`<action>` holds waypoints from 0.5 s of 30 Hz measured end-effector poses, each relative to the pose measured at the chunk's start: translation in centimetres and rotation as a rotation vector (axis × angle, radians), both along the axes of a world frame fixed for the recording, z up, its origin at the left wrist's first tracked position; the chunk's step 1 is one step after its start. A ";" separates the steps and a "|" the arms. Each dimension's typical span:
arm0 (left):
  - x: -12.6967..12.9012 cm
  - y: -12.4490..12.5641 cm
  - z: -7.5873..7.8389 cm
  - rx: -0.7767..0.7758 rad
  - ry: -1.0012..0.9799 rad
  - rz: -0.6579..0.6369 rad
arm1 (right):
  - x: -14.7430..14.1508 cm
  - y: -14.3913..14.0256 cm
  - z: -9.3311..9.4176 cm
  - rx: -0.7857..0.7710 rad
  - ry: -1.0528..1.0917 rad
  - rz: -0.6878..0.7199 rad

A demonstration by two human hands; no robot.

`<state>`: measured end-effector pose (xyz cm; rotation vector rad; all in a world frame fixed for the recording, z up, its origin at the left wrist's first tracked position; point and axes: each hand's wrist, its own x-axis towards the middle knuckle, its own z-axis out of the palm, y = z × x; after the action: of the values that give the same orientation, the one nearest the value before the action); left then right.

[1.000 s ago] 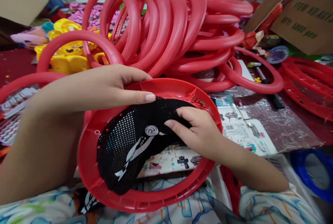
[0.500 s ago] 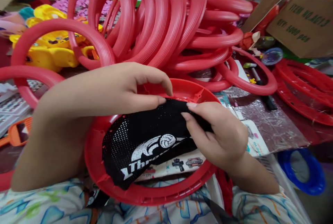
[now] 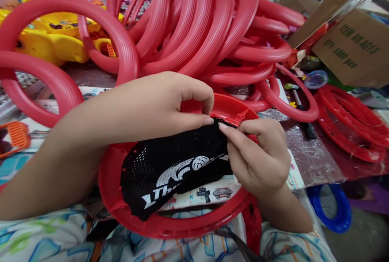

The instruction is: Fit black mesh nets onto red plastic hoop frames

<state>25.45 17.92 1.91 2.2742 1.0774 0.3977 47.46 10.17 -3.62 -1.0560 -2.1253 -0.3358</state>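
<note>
A red plastic ring frame lies in front of me, close to my body. Black mesh fabric with a white ball print and lettering spans its left and upper part; the lower right of the opening shows printed card beneath. My left hand is closed at the far rim, thumb and bent fingers pinching the fabric's top edge. Just beside it, my right hand also pinches that edge, its fingers curled. The thumbs almost meet. Where the fabric meets the rim under my fingers is hidden.
Thick red ribbed rings are heaped behind the frame. Yellow plastic toys sit at the back left, with an orange piece nearer. Flat red frames lie right, below a cardboard box. A blue ring is lower right.
My left hand has slid right along the fabric's top edge, closer to my right hand. My right fingers have shifted to pinch that edge. The camera view has also shifted slightly.
</note>
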 end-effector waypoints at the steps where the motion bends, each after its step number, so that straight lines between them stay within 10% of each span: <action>1: 0.0 0.0 -0.1 0.009 -0.008 -0.003 | 0.0 0.1 -0.1 0.012 -0.006 -0.003; 15: 0.4 0.1 -0.3 0.033 -0.061 -0.054 | -0.5 0.8 -0.5 0.078 -0.058 -0.110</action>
<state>25.86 18.05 1.61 2.2997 0.9836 0.4632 46.98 10.93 -4.08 -1.1319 -2.0914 -0.5033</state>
